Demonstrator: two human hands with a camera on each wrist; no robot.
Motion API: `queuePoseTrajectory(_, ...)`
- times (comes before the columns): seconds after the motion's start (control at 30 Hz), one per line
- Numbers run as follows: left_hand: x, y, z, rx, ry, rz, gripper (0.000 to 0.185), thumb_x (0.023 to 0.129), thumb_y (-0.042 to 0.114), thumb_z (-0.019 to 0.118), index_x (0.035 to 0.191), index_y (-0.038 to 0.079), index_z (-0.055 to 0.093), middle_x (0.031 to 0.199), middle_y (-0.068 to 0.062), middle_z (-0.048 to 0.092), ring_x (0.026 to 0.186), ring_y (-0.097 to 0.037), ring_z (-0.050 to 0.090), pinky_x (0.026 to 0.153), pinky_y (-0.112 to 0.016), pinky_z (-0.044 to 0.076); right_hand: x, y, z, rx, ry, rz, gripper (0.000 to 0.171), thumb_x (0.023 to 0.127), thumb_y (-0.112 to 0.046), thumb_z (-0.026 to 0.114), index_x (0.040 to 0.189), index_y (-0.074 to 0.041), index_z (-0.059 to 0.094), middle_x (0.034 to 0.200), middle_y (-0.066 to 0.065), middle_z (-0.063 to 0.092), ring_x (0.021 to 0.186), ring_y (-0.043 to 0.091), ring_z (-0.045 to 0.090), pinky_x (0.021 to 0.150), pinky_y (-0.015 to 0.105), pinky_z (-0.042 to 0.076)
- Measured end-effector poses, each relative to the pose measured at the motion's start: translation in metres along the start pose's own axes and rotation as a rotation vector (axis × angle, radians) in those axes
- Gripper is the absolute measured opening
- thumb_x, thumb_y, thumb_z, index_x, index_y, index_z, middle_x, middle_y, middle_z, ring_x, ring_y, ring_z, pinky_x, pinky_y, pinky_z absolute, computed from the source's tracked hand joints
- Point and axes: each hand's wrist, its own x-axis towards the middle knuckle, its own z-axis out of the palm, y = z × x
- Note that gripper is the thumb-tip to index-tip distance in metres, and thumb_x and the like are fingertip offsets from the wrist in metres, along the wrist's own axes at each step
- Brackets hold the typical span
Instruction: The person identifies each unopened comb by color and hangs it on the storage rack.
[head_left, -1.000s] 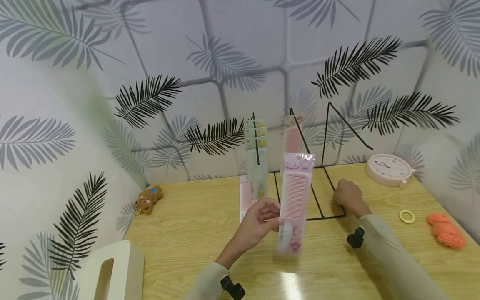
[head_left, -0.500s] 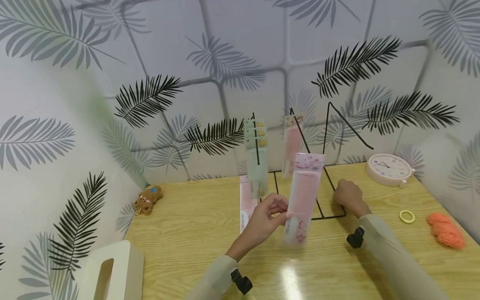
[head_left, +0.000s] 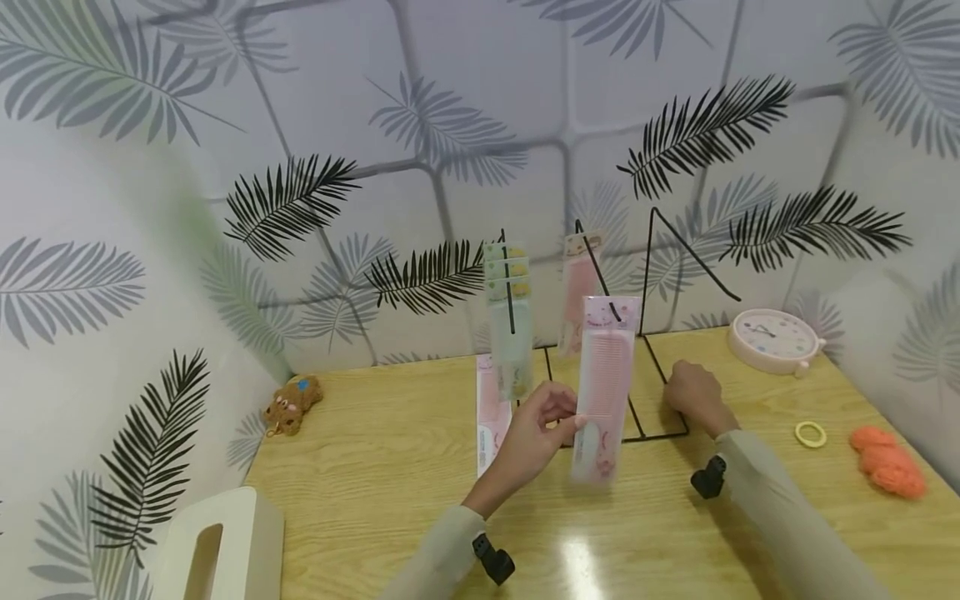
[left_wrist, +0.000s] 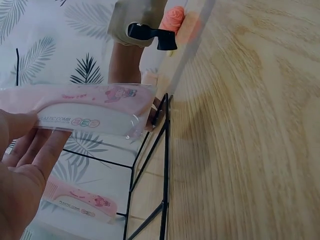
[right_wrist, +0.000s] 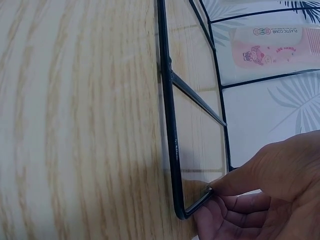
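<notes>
My left hand [head_left: 536, 433] pinches a pink comb in a clear packet [head_left: 603, 375] between thumb and fingers. The packet stands nearly upright, its top edge overlapping the tip of the rack's middle hook; I cannot tell whether the hook passes through the hole. With curled fingers my right hand [head_left: 697, 396] grips the base wire of the black wire rack [right_wrist: 172, 135]. Another packaged pink comb [head_left: 581, 283] hangs farther back on the middle hook. Several pale green packets [head_left: 512, 333] hang from the left hook. The right hook [head_left: 697, 254] carries nothing.
A further pink packet [head_left: 489, 408] appears to lie on the table behind my left hand. Around the wooden table [head_left: 360, 467] are a brown plush toy [head_left: 294, 404], a white box [head_left: 258, 542], a pink clock [head_left: 774, 340], a yellow ring [head_left: 810, 434] and orange yarn [head_left: 887, 462].
My left hand has moved right with the pink comb, then slightly up, bringing the packet's top to the middle hook's tip. My right hand stays on the rack.
</notes>
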Motion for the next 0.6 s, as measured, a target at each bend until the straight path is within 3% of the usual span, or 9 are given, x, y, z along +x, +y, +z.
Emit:
queuePoseTrajectory(0.1,0.006,-0.003,0.003,0.02,0.06,0.005,0.023,0.104,0.01,0.067,0.122,0.004,0.055,0.113,-0.018,0.066,0.099,-0.011,0.067,0.08,-0.026,0.059,-0.001,-0.001,0.0,0.0,0.005,-0.005,0.024,0.088,0.003,0.045,0.068,-0.009,0.044,0.066,0.011,0.048,0.061,0.025,0.044,0.051,0.035,0.038)
queuePoseTrajectory(0.33,0.026,-0.011,0.01,0.101,0.222,0.003,0.022,0.103,0.011,0.068,0.122,0.004,0.058,0.109,-0.014,0.069,0.101,-0.02,0.072,0.077,-0.02,0.057,-0.003,-0.004,-0.003,0.003,-0.019,0.008,0.023,0.091,0.003,0.045,0.07,-0.007,0.045,0.066,0.01,0.047,0.06,0.024,0.043,0.051,0.034,0.037)
queuePoseTrajectory(0.5,0.045,-0.017,0.015,0.096,0.351,0.046,0.022,0.1,0.004,0.07,0.12,-0.003,0.065,0.102,-0.021,0.069,0.094,-0.034,0.072,0.072,-0.017,0.053,-0.002,-0.003,-0.004,0.006,-0.025,0.018,0.023,0.092,0.002,0.043,0.071,-0.006,0.047,0.067,0.012,0.049,0.06,0.024,0.043,0.051,0.034,0.037)
queuePoseTrajectory(0.6,0.055,-0.024,0.019,0.083,0.415,0.038,0.018,0.098,0.002,0.071,0.114,-0.006,0.067,0.1,-0.022,0.069,0.09,-0.03,0.071,0.073,-0.016,0.053,-0.002,-0.002,-0.003,0.002,-0.034,0.022,0.023,0.093,0.002,0.044,0.071,-0.006,0.048,0.068,0.013,0.051,0.06,0.025,0.044,0.051,0.035,0.038)
